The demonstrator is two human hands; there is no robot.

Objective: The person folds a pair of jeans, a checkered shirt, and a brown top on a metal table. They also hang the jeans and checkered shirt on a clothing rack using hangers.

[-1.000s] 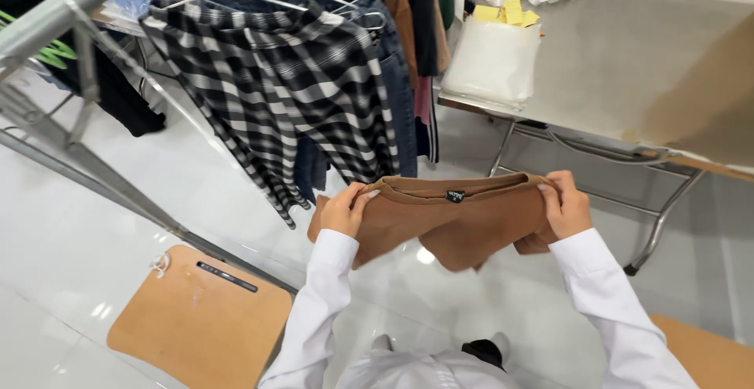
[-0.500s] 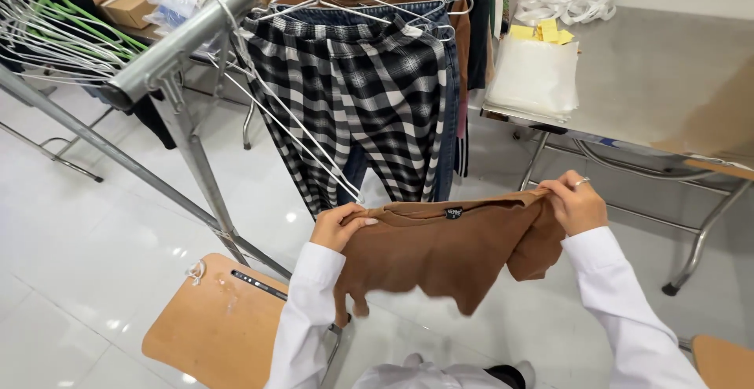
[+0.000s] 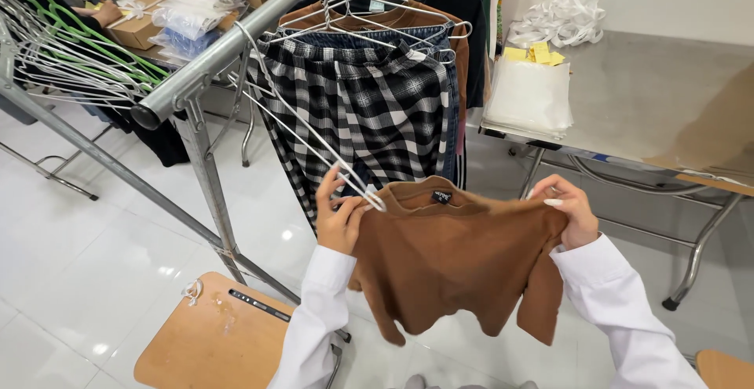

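Head view, looking down: two hands in white sleeves hold a brown top [image 3: 455,267] spread out in mid-air, above a white tiled floor [image 3: 86,255] and in front of a clothes rail [image 3: 236,40]. The left hand [image 3: 338,216] pinches the top's left shoulder, and its fingers [image 3: 328,189] also touch a white wire hanger [image 3: 310,130] whose lower end meets the neckline. The right hand [image 3: 567,210] is closed on the right shoulder, fingers curled over the cloth. The top hangs with its neck edge running left to right between the hands and its body dropping straight down. The hanger slants from the rail down to the left hand, so that hand is much the nearer to it. Behind hang checked trousers [image 3: 369,114]. A steel counter [image 3: 675,98] stands well apart on the right; a wooden chair seat [image 3: 212,342] sits below left.
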